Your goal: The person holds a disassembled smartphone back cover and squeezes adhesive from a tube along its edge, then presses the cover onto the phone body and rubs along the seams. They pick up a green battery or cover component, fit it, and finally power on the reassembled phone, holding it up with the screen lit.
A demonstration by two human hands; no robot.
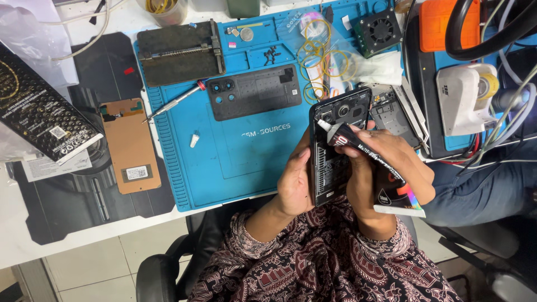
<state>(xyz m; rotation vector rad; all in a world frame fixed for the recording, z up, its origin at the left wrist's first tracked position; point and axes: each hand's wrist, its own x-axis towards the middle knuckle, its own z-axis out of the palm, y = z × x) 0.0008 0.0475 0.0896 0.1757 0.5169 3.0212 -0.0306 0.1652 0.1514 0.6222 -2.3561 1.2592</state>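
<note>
My left hand [293, 182] grips the left edge of an opened black phone [331, 154], held upright over my lap with its inner parts and camera holes showing. My right hand [386, 162] squeezes a black glue tube [391, 184], and the tube's white nozzle [324, 125] touches the upper left edge of the phone frame. A black phone back cover [254, 92] with camera cutouts lies on the blue work mat [235, 162]. A small white cap [194, 140] lies on the mat to the left.
A screwdriver [173, 103], a brown-backed screen panel [130, 145], a dark clamp jig [179, 53], yellow rubber bands [319, 61] and a small fan [380, 31] lie around the mat. A tape dispenser [467, 98] and cables sit at right. A patterned black box [39, 112] lies at left.
</note>
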